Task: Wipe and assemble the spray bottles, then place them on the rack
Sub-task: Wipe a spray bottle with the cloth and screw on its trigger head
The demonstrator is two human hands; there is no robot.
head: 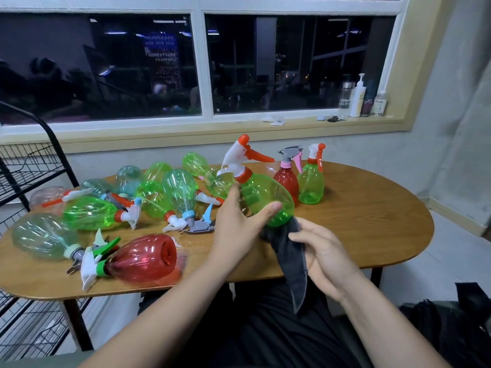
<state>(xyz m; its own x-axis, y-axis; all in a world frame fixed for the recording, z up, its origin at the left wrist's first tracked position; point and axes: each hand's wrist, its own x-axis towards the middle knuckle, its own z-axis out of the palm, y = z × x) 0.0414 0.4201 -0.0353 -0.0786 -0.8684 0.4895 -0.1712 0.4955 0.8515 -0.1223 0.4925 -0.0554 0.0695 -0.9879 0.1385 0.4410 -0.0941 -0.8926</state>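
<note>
The left hand (236, 224) has its fingers wrapped round a green bottle (263, 195), tilted above the surface (372, 208). The right hand (321, 251) pinches a dark cloth (291, 251) against the bottle's base. Rubbing could make the slick plastic slip from that one-handed hold. The left forearm might also knock the lying red bottle (143, 257) off the near edge. Two bottles stand far right. About eleven lie heaped left, overlapping, so that count is rough. One rack (32, 166) stands far left.
</note>
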